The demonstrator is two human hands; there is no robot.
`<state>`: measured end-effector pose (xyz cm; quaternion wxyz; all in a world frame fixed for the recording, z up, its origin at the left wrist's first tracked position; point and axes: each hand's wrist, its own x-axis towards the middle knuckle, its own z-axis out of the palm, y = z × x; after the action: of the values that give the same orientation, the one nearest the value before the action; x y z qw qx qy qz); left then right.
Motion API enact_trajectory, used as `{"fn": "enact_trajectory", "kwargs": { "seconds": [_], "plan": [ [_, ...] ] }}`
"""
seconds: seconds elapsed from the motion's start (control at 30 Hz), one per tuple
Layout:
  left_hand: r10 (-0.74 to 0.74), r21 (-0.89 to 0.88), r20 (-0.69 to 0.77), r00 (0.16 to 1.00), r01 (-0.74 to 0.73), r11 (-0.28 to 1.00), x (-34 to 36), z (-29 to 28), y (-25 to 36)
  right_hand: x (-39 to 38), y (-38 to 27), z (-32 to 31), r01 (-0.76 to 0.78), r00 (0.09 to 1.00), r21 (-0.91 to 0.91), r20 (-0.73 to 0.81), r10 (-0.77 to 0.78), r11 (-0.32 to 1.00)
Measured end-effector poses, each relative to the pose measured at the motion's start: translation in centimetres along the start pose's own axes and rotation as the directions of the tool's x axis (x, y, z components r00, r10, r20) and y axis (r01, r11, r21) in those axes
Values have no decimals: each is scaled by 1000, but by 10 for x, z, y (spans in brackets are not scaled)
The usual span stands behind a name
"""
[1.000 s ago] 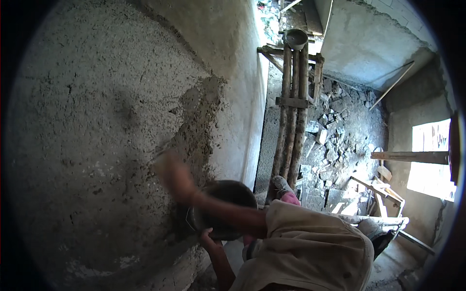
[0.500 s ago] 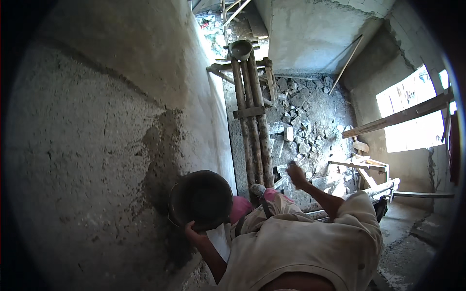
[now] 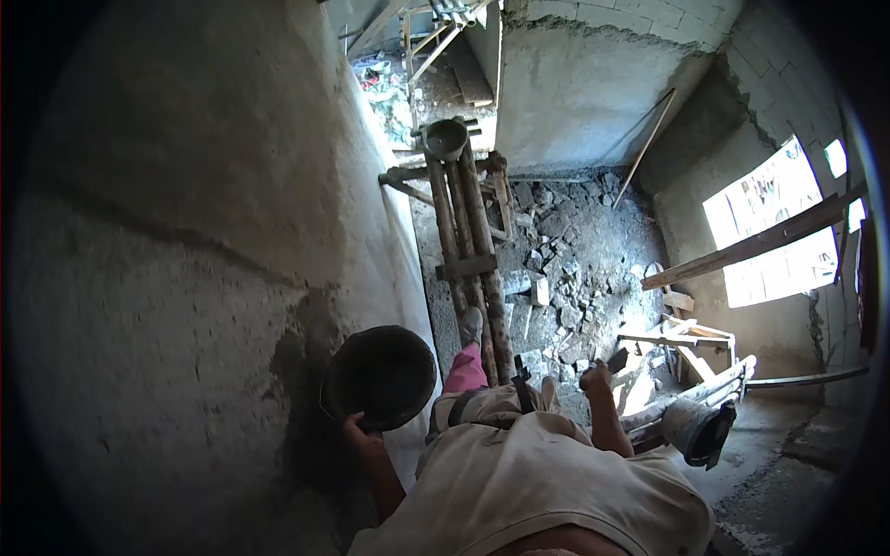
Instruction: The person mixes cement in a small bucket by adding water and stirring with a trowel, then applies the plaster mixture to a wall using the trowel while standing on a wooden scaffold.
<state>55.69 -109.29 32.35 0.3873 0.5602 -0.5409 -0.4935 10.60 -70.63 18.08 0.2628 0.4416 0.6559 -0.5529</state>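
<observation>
In my left hand (image 3: 364,437) is the near rim of a round black bucket (image 3: 382,375), gripped close to the left wall. The bucket's inside is too dark for its contents to show. My right hand (image 3: 596,378) is out to the right of my body, closed around a dark trowel-like tool (image 3: 617,360) whose flat end points up and right. A patch of darker, wet-looking mortar (image 3: 304,371) lies on the wall beside the bucket.
My shoe (image 3: 472,324) is on a scaffold of round poles (image 3: 477,227). A grey basin (image 3: 446,139) sits at its far end. Broken rubble (image 3: 565,269) covers the ground below. At right are another bucket (image 3: 688,428), a plank (image 3: 760,239) and a wooden frame (image 3: 681,341).
My right hand has come back toward my body and to the right. One foot has gone forward on the poles. My left hand still holds the bucket, and the view has shifted.
</observation>
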Motion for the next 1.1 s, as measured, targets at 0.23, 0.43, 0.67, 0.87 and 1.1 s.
{"fn": "enact_trajectory", "kwargs": {
  "seconds": [0.23, 0.43, 0.67, 0.87, 1.1],
  "plan": [
    [210, 239, 104, 972, -229, 944, 107, 90, 110, -81, -109, 177, -95, 906, 324, 419, -53, 941],
    [336, 413, 257, 906, -418, 809, 200, 137, 146, -95, -139, 226, 68, 960, 212, 253, -122, 975],
    [309, 616, 257, 916, -401, 678, 275, 247, 190, -64, -138, 218, -5, 1000, -50, -16, 4, 999],
    [6, 663, 220, 975, -154, 733, 360, 352, 198, -11, -193, 303, -232, 962, -8, -151, 228, 973],
    [-45, 605, -33, 998, 56, 794, 507, 401, 128, 21, -354, 467, -177, 958, 189, 257, 125, 966]
  ]
}}
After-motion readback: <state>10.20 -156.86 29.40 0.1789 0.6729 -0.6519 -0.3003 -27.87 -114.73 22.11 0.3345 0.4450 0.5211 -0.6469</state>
